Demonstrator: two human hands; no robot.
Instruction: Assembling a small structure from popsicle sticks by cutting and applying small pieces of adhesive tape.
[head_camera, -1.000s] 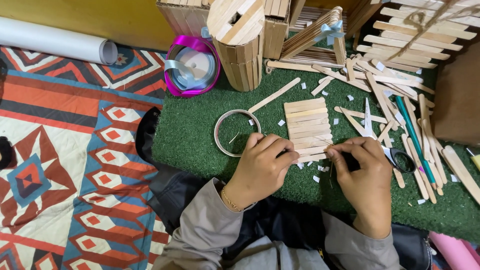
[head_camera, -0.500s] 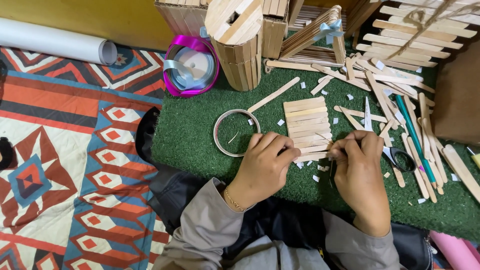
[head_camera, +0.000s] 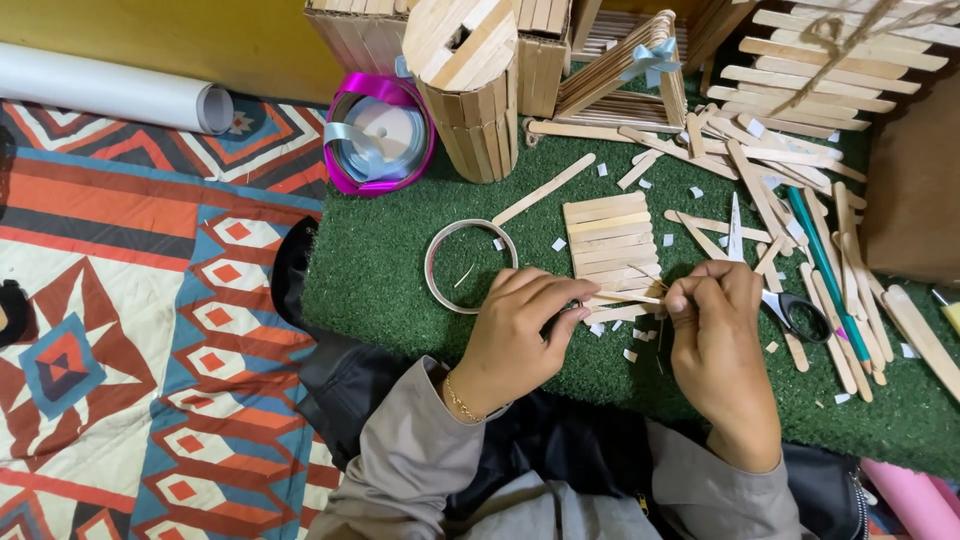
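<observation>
Wooden stick panel (head_camera: 612, 250), made of flat craft sticks side by side, lies on the green mat (head_camera: 390, 270) in the middle of my view, and both hands work at its near edge. At 11 o'clock from it I see a magenta ribbon spool (head_camera: 378, 135) with pale blue ribbon, round. At 12 o'clock stands a round box of sticks (head_camera: 470, 85). At 9 o'clock lies a thin metal ring (head_camera: 470, 265). At 3 o'clock are the scissors (head_camera: 785, 300) with black handles and loose sticks (head_camera: 770, 180). A white paper roll (head_camera: 110, 90) lies at 10 o'clock on the patterned rug (head_camera: 120, 330).

My left hand (head_camera: 520, 335) is curled, fingers pressed on the panel's edge. My right hand (head_camera: 715, 340) pinches a thin stick (head_camera: 630, 296), fingers closed together on it.
</observation>
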